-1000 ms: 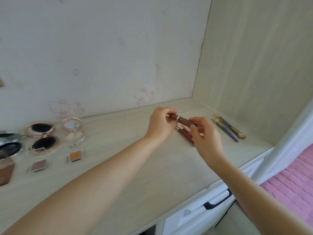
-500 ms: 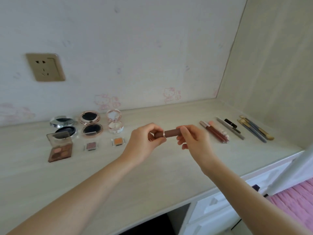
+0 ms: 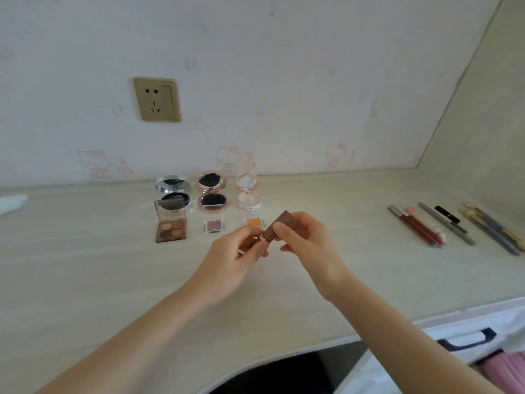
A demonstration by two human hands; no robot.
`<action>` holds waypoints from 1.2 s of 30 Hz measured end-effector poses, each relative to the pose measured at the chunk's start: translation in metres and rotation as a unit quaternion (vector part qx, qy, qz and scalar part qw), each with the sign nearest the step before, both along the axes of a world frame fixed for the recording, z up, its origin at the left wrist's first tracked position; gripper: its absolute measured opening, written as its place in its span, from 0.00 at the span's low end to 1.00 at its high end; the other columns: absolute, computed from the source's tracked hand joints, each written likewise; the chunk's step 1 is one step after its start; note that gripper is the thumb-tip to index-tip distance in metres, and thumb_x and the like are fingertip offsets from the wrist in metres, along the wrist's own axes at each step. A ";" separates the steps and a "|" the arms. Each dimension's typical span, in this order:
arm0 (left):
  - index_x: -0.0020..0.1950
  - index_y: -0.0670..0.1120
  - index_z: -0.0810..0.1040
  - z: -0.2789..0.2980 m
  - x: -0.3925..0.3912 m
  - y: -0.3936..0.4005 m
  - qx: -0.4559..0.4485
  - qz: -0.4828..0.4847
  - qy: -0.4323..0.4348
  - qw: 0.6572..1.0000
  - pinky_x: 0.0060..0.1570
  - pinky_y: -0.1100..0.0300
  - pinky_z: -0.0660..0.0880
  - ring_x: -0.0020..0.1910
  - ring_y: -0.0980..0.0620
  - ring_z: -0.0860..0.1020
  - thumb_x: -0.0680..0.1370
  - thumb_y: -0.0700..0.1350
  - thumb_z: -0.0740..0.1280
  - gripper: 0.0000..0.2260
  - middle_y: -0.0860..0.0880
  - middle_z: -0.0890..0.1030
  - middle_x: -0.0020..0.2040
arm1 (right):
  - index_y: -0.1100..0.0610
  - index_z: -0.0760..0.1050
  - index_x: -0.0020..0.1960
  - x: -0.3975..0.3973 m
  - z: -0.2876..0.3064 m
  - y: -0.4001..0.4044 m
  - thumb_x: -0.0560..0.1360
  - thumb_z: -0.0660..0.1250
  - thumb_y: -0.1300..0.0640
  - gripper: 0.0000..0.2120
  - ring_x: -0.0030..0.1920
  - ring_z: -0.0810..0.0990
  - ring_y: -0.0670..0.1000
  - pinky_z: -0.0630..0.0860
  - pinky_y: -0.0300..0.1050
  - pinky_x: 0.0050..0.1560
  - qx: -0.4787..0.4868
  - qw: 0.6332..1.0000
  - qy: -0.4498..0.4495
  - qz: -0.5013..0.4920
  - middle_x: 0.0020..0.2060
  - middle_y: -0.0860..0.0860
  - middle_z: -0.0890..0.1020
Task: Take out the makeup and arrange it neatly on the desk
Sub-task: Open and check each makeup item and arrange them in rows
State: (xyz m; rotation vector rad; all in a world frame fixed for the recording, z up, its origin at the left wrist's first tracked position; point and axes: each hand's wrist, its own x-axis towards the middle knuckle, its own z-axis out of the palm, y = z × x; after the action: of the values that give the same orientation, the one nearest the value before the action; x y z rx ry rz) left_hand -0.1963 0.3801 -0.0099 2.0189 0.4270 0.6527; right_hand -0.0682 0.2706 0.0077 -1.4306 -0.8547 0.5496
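Pale wood desk (image 3: pixel 85 280), both hands raised just above its middle: left hand (image 3: pixel 230 263) pinches the lower end of a brown lipstick (image 3: pixel 277 228), right hand (image 3: pixel 308 243) grips its upper part. Behind lie an eyeshadow palette (image 3: pixel 170 224) and open compacts (image 3: pixel 211 191); pencils and brushes (image 3: pixel 454 226) lie far right, wall socket (image 3: pixel 157 99) above.

Both bare forearms reach forward from the lower edge of the view and converge near the middle. The left hand (image 3: pixel 235 251) has its fingers (image 3: pixel 250 231) curled, thumb and forefinger pinching the lower end of a brown lipstick (image 3: pixel 277 228). The right hand (image 3: pixel 308 240) faces it, its thumb and curled fingers gripping the upper end.
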 end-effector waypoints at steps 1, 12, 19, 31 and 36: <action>0.51 0.56 0.77 -0.002 -0.006 0.003 0.004 0.006 0.007 1.000 0.41 0.71 0.72 0.42 0.62 0.80 0.79 0.47 0.65 0.04 0.57 0.83 0.41 | 0.54 0.77 0.46 -0.006 -0.002 0.006 0.74 0.69 0.53 0.05 0.44 0.82 0.46 0.77 0.35 0.41 0.002 1.000 0.003 0.003 0.38 0.46 0.85; 0.48 0.50 0.77 -0.010 -0.034 0.020 -0.044 0.087 -0.027 0.995 0.49 0.46 0.78 0.41 0.52 0.82 0.78 0.47 0.66 0.02 0.50 0.82 0.39 | 0.54 0.77 0.45 -0.045 -0.021 0.046 0.75 0.68 0.57 0.01 0.41 0.78 0.41 0.74 0.32 0.41 0.028 0.999 -0.046 0.001 0.39 0.45 0.82; 0.48 0.49 0.71 -0.020 -0.040 0.021 0.141 0.111 0.037 0.983 0.38 0.59 0.69 0.40 0.57 0.75 0.80 0.50 0.61 0.06 0.54 0.77 0.41 | 0.60 0.78 0.47 -0.050 -0.032 0.045 0.77 0.64 0.63 0.04 0.48 0.81 0.52 0.75 0.48 0.52 0.033 0.997 -0.061 0.041 0.43 0.53 0.84; 0.39 0.51 0.62 -0.020 -0.045 0.030 0.149 0.071 0.061 0.984 0.27 0.61 0.62 0.27 0.52 0.66 0.77 0.62 0.57 0.16 0.52 0.70 0.28 | 0.62 0.77 0.45 -0.051 -0.032 0.043 0.79 0.62 0.63 0.06 0.47 0.79 0.57 0.72 0.58 0.53 0.043 0.992 -0.087 0.078 0.42 0.54 0.83; 0.40 0.51 0.64 -0.021 -0.048 0.033 0.129 0.070 0.046 0.988 0.26 0.64 0.62 0.26 0.54 0.64 0.76 0.65 0.59 0.18 0.54 0.70 0.28 | 0.62 0.77 0.45 -0.052 -0.030 0.042 0.78 0.62 0.63 0.06 0.46 0.79 0.52 0.73 0.42 0.49 0.066 0.990 -0.080 0.101 0.41 0.52 0.83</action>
State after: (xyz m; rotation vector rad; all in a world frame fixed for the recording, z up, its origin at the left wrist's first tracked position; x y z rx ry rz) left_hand -0.2447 0.4131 -0.0311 2.2854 0.5668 0.7329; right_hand -0.1205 0.3124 -0.0224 -1.2868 -1.1515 0.5249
